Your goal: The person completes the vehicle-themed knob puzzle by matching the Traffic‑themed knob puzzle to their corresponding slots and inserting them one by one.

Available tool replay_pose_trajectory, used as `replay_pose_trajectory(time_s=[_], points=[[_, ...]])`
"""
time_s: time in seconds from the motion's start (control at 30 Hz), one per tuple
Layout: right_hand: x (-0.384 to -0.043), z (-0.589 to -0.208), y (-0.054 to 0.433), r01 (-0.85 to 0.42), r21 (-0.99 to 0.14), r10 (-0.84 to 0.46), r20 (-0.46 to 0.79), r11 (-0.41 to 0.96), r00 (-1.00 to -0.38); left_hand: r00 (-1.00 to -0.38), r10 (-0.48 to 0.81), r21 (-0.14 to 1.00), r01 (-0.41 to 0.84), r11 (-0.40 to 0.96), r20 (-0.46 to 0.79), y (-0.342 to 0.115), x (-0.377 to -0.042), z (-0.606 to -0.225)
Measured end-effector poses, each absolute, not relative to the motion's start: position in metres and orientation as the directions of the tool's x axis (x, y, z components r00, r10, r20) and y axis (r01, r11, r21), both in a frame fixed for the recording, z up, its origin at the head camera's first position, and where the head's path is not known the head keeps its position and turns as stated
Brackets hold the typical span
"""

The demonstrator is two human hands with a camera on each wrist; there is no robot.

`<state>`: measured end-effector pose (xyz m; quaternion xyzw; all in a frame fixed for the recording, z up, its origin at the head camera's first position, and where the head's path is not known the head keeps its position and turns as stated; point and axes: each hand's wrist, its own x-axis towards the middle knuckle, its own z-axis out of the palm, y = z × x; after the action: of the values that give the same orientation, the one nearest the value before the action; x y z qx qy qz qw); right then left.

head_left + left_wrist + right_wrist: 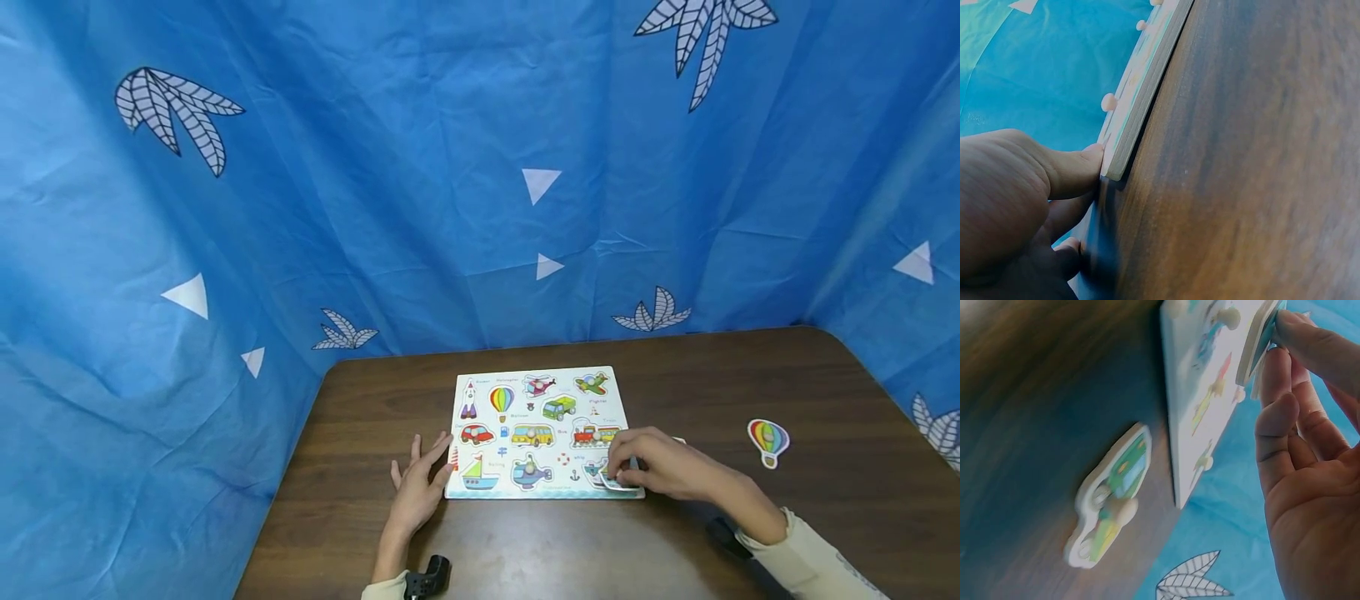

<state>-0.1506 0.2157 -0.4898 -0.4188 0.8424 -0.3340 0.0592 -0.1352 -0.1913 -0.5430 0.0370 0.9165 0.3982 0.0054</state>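
Note:
A white vehicle puzzle board [491, 446] lies on the brown table. My left hand [417, 493] is at its left edge with fingers spread; in the left wrist view the thumb [1079, 172] touches the board's corner. Over the lower right corner, my right hand [656, 462] pinches a thick, flat puzzle piece [1252, 347] between thumb and fingers. The piece is tilted beside the ship picture [595, 473], and the fingers hide most of its face. A green truck piece [1116, 497] with a round knob lies on the table beside the board, mostly behind the right hand in the head view.
A hot-air balloon piece [768, 442] lies on the table to the right. Several knobbed pieces, such as the yellow bus [532, 435] and red car [477, 434], sit on the board. A blue curtain [450, 208] hangs behind the table's far edge.

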Motion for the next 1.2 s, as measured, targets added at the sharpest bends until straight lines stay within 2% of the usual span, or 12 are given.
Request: replay_pose_trajectory(time_s=[0.43,0.77,1.2], points=[[-0.164,-0.488,0.177,-0.680,-0.615,-0.769,0.180,0.399,-0.614,-0.996,0.081,0.728,0.077,0.681,0.030,-0.194,-0.135,-0.542],[-0.172,-0.493,0.143,-0.724,-0.594,-0.805,0.204,0.351,-0.558,-0.996,0.084,0.732,0.076,0.677,0.025,-0.193,-0.134,-0.542],[-0.179,-0.498,0.092,-0.748,-0.567,-0.837,0.174,0.345,-0.518,-0.997,0.075,0.734,0.073,0.675,0.030,-0.192,-0.134,-0.541]])
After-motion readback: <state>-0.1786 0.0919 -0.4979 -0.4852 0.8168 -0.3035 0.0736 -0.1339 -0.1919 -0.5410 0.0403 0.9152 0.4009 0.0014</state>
